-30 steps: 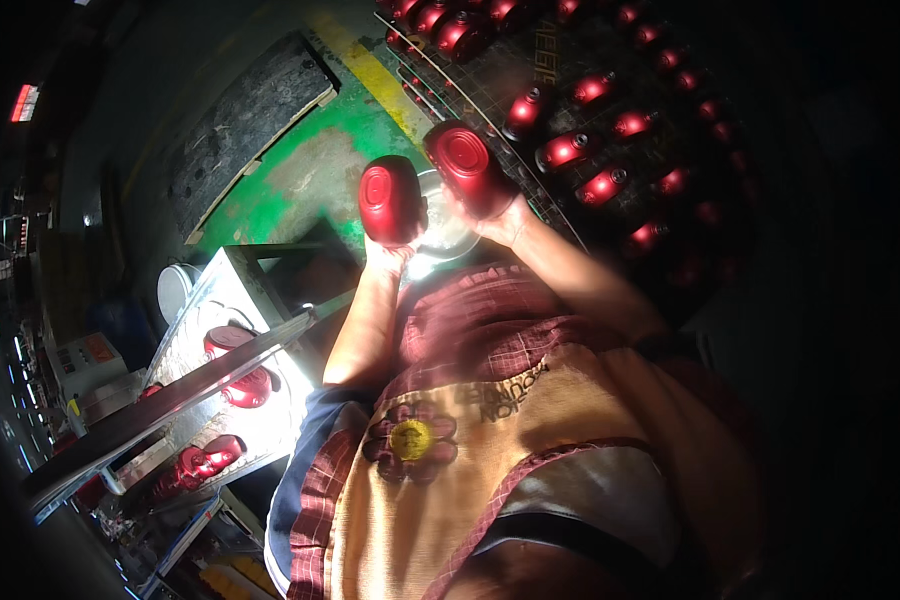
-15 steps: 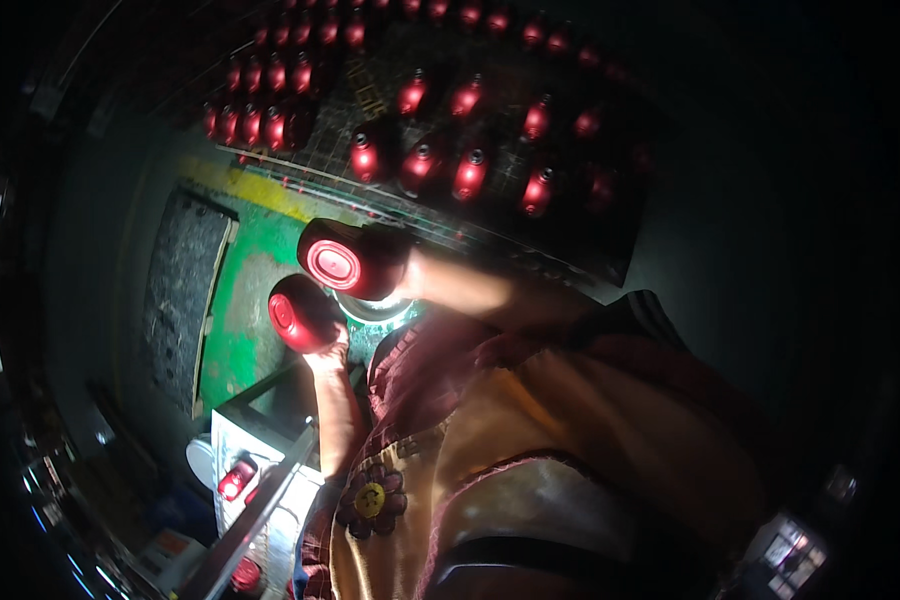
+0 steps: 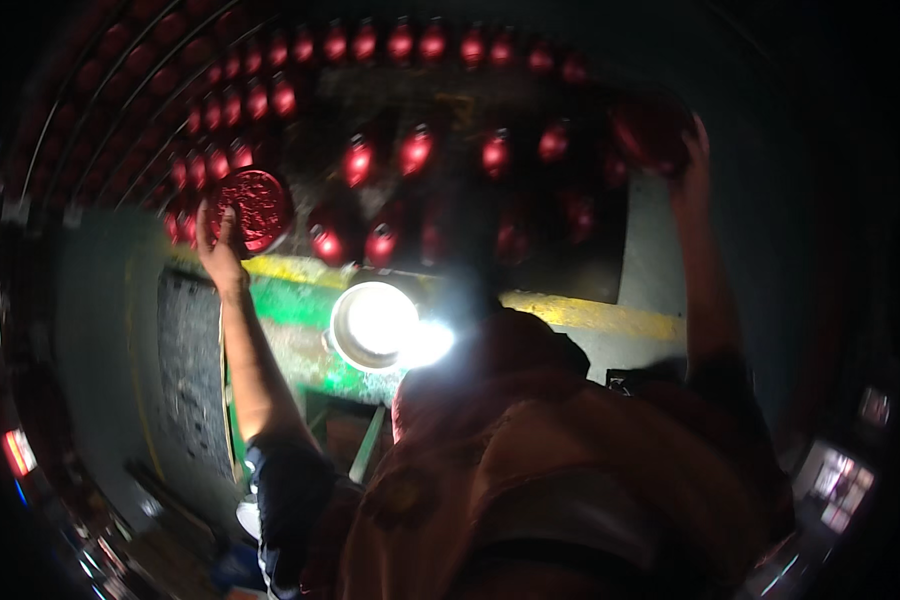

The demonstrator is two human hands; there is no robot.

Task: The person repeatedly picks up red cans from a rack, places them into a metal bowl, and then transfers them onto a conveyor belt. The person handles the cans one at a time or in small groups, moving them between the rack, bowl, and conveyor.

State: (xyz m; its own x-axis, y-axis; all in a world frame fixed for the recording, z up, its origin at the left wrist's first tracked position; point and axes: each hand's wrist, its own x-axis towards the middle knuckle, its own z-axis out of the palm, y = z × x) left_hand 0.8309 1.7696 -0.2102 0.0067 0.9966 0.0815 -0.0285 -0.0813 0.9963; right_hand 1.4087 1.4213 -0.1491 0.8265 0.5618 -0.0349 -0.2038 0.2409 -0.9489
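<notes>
Left hand [image 3: 222,245]: curled around the edge of a round red bottle [image 3: 257,212], thumb over its patterned face — out to the left, overlapping the nearest rows in view.
Right hand [image 3: 695,160]: held a shadowed red bottle [image 3: 650,135] by its outer side, far to the right; the finger detail was too dark to tell.
Rows: other bottles [image 3: 417,150] stood on a dark board [image 3: 370,95] beyond the apron [image 3: 530,440].
Floor: a yellow stripe [image 3: 600,314] ran beside the board.
Glare: a round container [image 3: 345,345] showed between the forearms — its inside washed out.
</notes>
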